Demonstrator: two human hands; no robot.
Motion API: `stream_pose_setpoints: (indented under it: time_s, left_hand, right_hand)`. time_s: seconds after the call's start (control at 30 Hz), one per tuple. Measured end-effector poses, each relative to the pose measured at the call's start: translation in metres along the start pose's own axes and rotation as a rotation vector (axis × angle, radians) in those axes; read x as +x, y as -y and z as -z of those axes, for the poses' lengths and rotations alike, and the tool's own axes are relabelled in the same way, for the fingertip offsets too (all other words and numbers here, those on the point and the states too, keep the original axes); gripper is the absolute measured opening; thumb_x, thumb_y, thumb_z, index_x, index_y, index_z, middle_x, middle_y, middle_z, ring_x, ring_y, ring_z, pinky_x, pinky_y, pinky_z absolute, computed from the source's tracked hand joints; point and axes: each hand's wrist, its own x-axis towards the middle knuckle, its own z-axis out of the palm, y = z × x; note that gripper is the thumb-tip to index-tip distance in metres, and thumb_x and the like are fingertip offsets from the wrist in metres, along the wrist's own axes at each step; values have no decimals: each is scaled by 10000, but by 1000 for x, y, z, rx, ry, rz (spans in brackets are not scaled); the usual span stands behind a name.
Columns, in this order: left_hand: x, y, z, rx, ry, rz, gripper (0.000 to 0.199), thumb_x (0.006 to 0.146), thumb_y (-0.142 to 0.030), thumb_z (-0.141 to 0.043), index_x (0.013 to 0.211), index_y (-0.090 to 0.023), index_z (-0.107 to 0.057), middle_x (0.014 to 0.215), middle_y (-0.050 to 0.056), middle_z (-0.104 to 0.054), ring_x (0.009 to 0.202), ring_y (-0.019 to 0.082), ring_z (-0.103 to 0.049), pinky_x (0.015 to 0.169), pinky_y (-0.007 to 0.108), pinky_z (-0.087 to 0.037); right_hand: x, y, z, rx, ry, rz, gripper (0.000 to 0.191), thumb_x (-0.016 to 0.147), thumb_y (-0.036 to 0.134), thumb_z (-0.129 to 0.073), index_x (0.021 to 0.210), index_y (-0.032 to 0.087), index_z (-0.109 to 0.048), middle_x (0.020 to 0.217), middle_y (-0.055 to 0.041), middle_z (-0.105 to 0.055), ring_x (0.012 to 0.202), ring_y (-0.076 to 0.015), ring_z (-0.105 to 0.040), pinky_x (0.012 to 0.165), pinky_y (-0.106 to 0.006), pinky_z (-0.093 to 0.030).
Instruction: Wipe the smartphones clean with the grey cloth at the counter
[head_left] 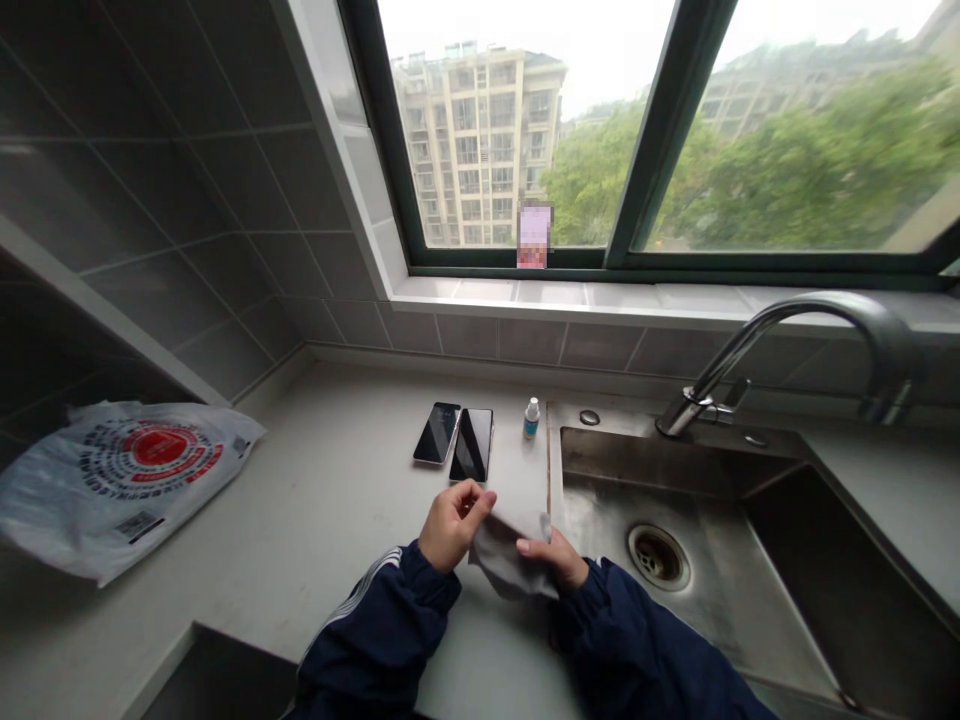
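Both hands hold a thin grey cloth above the counter, just left of the sink. My left hand pinches its upper left corner between thumb and fingers. On the right edge, my right hand grips the cloth with the thumb on top; its other fingers are hidden behind. Beyond the hands lie two dark-screened smartphones side by side, the left phone and the right phone. A small white-capped bottle with a blue label stands upright to their right.
A stainless sink with a drain is on the right, under a curved chrome faucet. At the left of the white counter rests a printed plastic bag. A window ledge runs along the back.
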Motion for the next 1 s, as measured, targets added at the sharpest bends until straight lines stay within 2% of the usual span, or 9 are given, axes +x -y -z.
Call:
stream_pose_setpoints:
  time_s: [0.1,0.2,0.33,0.47,0.6,0.7,0.8,0.87,1.0]
  left_hand:
    - [4,11,3,69,-201,-49,427,835,-448,-599,602,-208,-334,566,-78,-246,532,72,-248,527,225,-237]
    - [9,26,2,105,-235,-77,499,892,-480,-481,543,-216,-242,540,-67,-202,509,78,-222,511,246,-217]
    - [15,45,-3,144,-157,-108,500,899,-527,-428,528,-217,-300,488,-62,-272,463,80,-265,487,248,-236]
    - [18,52,0,231,-257,-117,450,925,-525,-366,600,-218,-414,489,-62,-311,465,97,-301,488,245,-250]
    - [20,40,5,404,-322,-147,381,939,-440,-380,640,-227,-479,544,-34,-367,532,126,-389,571,260,-320]
    - [27,22,2,562,-258,-188,316,923,-394,-427,680,-230,-544,714,25,-545,730,166,-517,768,291,-406]
    - [42,7,-3,721,-212,-176,208,894,-375,-477,919,-244,-636,1109,77,-594,1057,235,-512,951,362,-385]
    - [53,4,-7,818,-210,-124,271,850,-374,-543,1064,-230,-629,1256,111,-531,1144,292,-468,953,420,-391]
    - [68,7,-15,954,-195,-47,409,825,-385,-576,1195,-209,-573,1367,150,-439,1149,338,-463,888,455,-438]
  right_hand:
    - [2,-1,5,14,-45,14,509,566,312,-837,1016,105,-722,780,-77,-718,650,-193,-663,606,-286,-524]
    - [4,-1,10,25,-86,17,381,592,329,-803,875,82,-736,578,-29,-633,479,-141,-571,493,-262,-484]
    - [2,3,12,37,-109,21,365,599,316,-796,859,66,-739,581,-28,-619,480,-125,-552,476,-237,-460]
    - [0,8,11,54,-118,8,318,628,292,-786,863,82,-740,600,-27,-630,497,-120,-559,487,-224,-459]
    - [-1,9,11,66,-124,-1,316,632,292,-782,872,91,-740,619,-35,-648,513,-133,-574,491,-230,-460]
    - [-1,8,13,70,-133,-2,324,630,283,-779,887,89,-745,632,-44,-660,516,-140,-579,499,-238,-458]
    - [1,6,15,68,-141,3,339,631,290,-784,892,78,-745,643,-54,-666,520,-143,-583,500,-240,-455]
    - [2,6,16,64,-144,12,350,630,298,-794,890,71,-744,640,-55,-665,518,-140,-583,494,-234,-449]
    - [3,5,20,51,-132,39,366,621,317,-830,873,69,-733,650,-40,-662,543,-134,-598,521,-228,-464]
